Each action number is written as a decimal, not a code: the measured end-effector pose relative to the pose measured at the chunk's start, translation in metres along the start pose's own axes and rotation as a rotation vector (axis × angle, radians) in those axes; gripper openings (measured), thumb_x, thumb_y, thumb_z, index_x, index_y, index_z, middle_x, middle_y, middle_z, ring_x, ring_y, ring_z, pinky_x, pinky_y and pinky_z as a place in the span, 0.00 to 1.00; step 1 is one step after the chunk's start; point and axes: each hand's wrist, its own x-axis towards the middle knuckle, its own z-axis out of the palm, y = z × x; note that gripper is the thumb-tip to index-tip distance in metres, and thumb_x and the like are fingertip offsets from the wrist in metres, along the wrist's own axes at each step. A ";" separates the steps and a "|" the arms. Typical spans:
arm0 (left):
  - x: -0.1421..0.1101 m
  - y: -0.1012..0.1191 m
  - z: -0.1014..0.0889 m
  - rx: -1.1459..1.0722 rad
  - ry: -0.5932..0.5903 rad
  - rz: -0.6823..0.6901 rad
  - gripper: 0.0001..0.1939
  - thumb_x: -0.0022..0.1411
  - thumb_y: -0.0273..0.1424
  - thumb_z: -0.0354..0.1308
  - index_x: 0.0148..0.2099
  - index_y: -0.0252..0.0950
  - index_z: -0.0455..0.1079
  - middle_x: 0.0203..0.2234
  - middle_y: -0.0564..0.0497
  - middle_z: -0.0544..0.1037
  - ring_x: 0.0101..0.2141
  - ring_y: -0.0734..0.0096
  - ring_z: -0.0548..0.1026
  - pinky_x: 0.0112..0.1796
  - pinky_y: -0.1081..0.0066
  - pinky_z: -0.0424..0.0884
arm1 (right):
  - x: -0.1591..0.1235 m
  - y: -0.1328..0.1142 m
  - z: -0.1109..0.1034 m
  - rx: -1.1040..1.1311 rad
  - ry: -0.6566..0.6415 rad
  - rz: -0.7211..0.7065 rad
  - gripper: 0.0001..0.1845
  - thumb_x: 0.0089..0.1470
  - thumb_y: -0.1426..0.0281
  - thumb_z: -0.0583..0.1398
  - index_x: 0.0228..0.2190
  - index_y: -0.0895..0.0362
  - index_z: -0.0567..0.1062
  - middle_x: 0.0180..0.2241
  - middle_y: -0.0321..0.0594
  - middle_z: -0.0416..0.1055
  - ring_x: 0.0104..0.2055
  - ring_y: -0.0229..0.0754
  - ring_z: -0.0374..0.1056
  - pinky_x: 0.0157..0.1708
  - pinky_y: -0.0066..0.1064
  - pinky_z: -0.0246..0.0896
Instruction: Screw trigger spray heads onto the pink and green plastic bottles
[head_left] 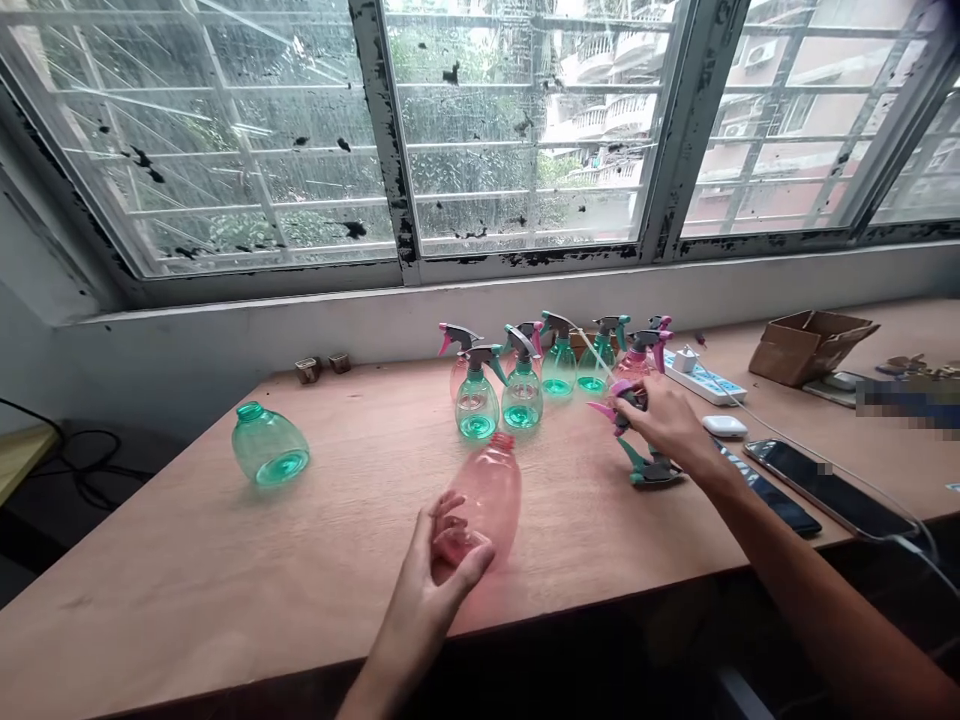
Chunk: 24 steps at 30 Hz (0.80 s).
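Fingers of the left hand cup a pink bottle at the bench's near side, the right hand grips a spray head farther right, and fitting seems underway, calling for tube over neck.

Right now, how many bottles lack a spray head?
2: the green bottle at far left, and the pink bottle in the left hand. The rear bottle cluster might hide others.
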 end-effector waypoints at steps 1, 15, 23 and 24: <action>0.002 -0.001 0.003 0.042 0.000 0.011 0.33 0.55 0.43 0.68 0.60 0.44 0.63 0.58 0.43 0.69 0.57 0.50 0.70 0.60 0.51 0.62 | -0.011 -0.003 -0.005 0.048 0.030 -0.005 0.13 0.60 0.59 0.59 0.41 0.55 0.71 0.36 0.48 0.80 0.38 0.55 0.78 0.33 0.38 0.72; 0.001 0.007 -0.004 -0.326 0.151 -0.014 0.25 0.64 0.47 0.56 0.57 0.41 0.64 0.51 0.46 0.74 0.44 0.62 0.75 0.48 0.64 0.71 | -0.120 0.006 -0.031 0.859 -0.468 0.197 0.18 0.51 0.54 0.67 0.37 0.52 0.73 0.28 0.34 0.70 0.24 0.39 0.66 0.17 0.27 0.62; -0.001 0.009 -0.003 -0.238 0.129 -0.050 0.28 0.65 0.50 0.52 0.62 0.42 0.63 0.46 0.48 0.76 0.44 0.60 0.73 0.45 0.66 0.70 | -0.119 0.005 -0.047 0.722 -0.673 0.075 0.16 0.54 0.58 0.67 0.39 0.54 0.75 0.30 0.36 0.70 0.31 0.40 0.66 0.28 0.28 0.61; -0.001 0.007 -0.004 -0.223 0.116 -0.056 0.30 0.64 0.51 0.53 0.63 0.42 0.61 0.47 0.48 0.76 0.45 0.59 0.73 0.46 0.65 0.69 | -0.118 0.003 -0.046 0.724 -0.689 0.060 0.16 0.55 0.58 0.66 0.40 0.54 0.74 0.30 0.36 0.71 0.32 0.41 0.67 0.29 0.28 0.62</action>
